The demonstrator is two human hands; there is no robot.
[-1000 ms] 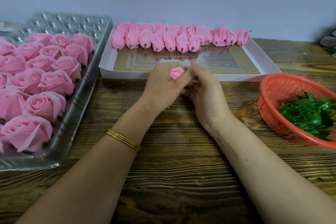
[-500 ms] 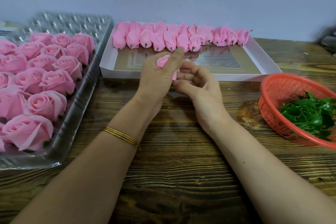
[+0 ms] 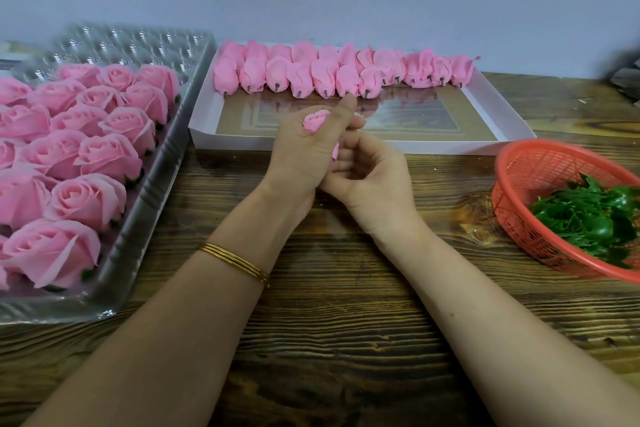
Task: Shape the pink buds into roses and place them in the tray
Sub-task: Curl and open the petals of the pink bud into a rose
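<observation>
Left hand grips pink bud; right hand curls beside its base, grip unclear.

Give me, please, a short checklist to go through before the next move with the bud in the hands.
1. Bud gripped by left hand: ok.
2. Bud shaped into a rose: not ok, petals tightly closed.
3. Right hand pinching a petal: cannot tell, fingertips hidden.
4. Free cups in tray, far end: ok.
5. Spare buds waiting in white box: ok.
</observation>
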